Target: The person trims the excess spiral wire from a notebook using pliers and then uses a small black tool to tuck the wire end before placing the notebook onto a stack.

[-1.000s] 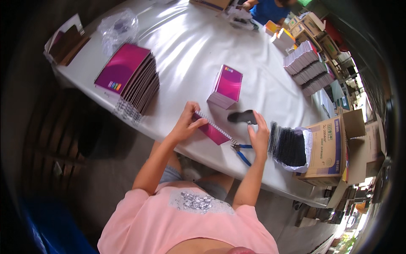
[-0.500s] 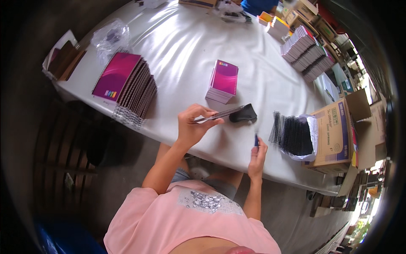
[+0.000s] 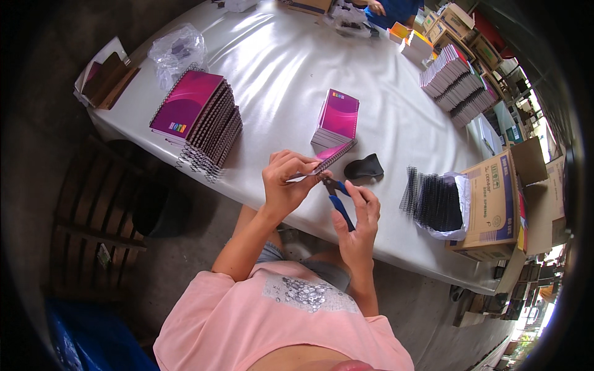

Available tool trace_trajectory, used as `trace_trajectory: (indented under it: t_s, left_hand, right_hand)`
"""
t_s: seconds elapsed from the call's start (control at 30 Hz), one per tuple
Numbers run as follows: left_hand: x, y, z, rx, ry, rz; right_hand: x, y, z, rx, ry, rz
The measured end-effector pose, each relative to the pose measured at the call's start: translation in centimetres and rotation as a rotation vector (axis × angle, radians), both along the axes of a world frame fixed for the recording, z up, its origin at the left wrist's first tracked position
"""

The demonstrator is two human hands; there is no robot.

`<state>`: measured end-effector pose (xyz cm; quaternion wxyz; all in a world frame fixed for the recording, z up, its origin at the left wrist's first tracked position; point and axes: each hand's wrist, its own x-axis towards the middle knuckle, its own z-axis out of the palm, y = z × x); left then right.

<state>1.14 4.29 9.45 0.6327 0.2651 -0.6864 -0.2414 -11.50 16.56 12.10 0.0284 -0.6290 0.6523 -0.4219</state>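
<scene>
My left hand [image 3: 289, 180] grips a magenta spiral notebook [image 3: 335, 152], tilted so its coiled edge faces me. In my right hand [image 3: 361, 216] are blue-handled cutting pliers [image 3: 340, 201], their jaws at the near end of the notebook's coil. Just beyond, a small stack of magenta notebooks [image 3: 337, 114] stands on the table. A black curved object [image 3: 364, 167] lies to the right of the held notebook; its kind is unclear. Over on the left is a taller pile of magenta spiral notebooks [image 3: 193, 105], with coil ends sticking out at its near side.
A cardboard box [image 3: 492, 198] at the right has black plastic coils [image 3: 437, 201] spilling from its white liner. Stacked notebooks [image 3: 455, 80] stand at the far right. A clear plastic bag [image 3: 178, 51] lies behind the left pile. Another person's hand [image 3: 376, 7] shows at the far edge.
My right hand has brought the pliers up and left to the notebook's coil. My left hand has turned the notebook so its cover shows more. Another person's hand has come into view.
</scene>
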Motion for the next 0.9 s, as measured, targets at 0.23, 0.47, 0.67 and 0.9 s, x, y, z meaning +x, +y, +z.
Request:
trace_trajectory:
  t_s: [0.23,0.47,0.67,0.9]
  left_hand:
    - [0.2,0.3,0.1,-0.015,-0.017,0.04]
    - [0.3,0.5,-0.4,-0.038,-0.008,0.015]
    - [-0.1,0.5,-1.0,-0.109,0.053,0.01]
    - [0.0,1.6,2.2,0.268,0.566,0.041]
  right_hand:
    - [0.4,0.1,-0.4,-0.002,-0.113,0.017]
    - [-0.5,0.5,-1.0,0.281,-0.628,0.233]
    - [0.1,1.0,-2.3,0.407,-1.117,0.418]
    - [-6.8,2.9,-7.0,0.416,0.248,-0.347]
